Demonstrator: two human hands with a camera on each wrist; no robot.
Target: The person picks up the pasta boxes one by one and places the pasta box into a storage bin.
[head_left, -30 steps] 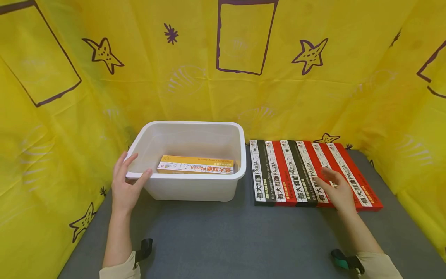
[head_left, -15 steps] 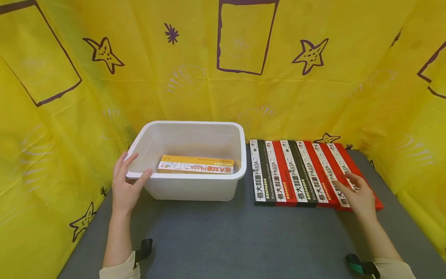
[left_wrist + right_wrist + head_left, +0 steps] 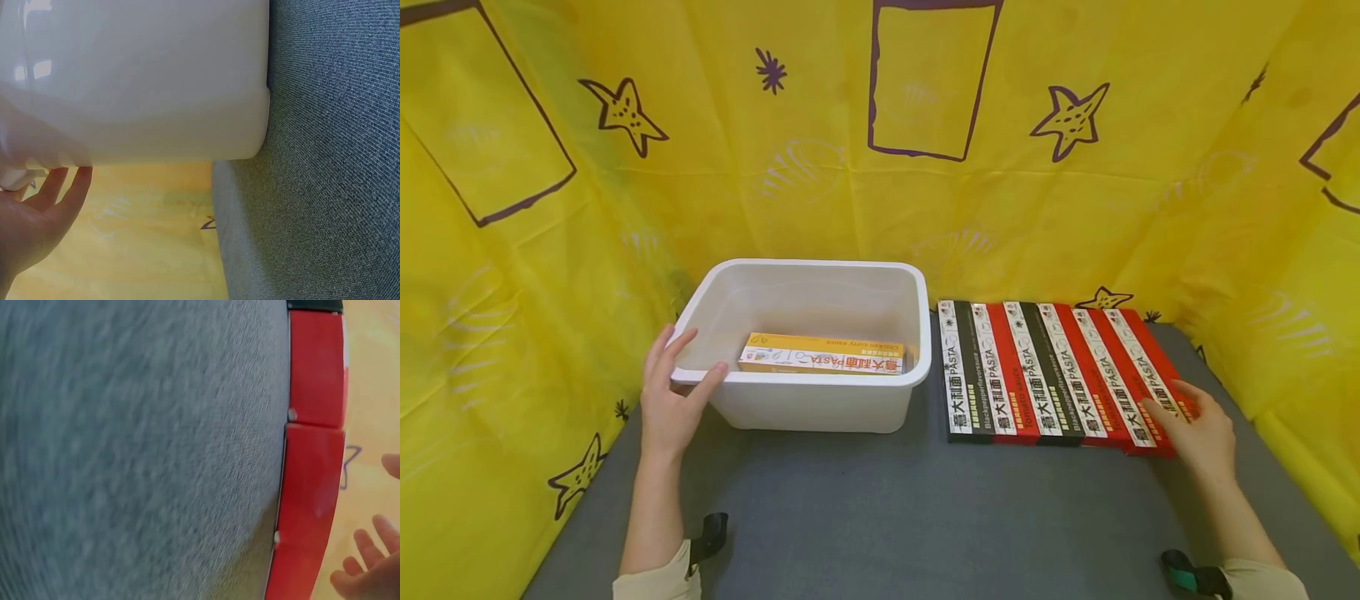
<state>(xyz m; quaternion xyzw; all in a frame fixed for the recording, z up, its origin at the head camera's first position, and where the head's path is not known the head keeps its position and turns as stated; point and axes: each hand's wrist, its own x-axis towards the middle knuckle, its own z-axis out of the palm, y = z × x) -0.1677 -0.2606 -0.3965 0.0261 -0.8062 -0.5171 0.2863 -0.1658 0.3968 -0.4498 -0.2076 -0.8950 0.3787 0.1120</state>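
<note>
A white plastic bin (image 3: 820, 380) stands on the grey table with a yellow pasta box (image 3: 823, 355) lying flat inside it. My left hand (image 3: 676, 385) rests on the bin's near left corner, fingers straight along the side and thumb on the front rim; the left wrist view shows that hand (image 3: 37, 219) against the bin wall (image 3: 137, 81). Right of the bin lies a row of several black and red pasta boxes (image 3: 1037, 375). My right hand (image 3: 1187, 412) touches the near end of the rightmost red box (image 3: 1138, 358) with relaxed fingers. In the right wrist view the hand (image 3: 369, 565) hovers beside a red box (image 3: 309, 475).
Yellow fabric with purple stars and rectangles (image 3: 925, 167) walls the table on three sides. The grey cloth-covered tabletop (image 3: 925, 508) stretches bare in front of the bin and boxes. The boxes' right side lies close to the right fabric wall.
My right hand has slid rightward across the row of boxes to the rightmost red one. The left hand and bin have not moved.
</note>
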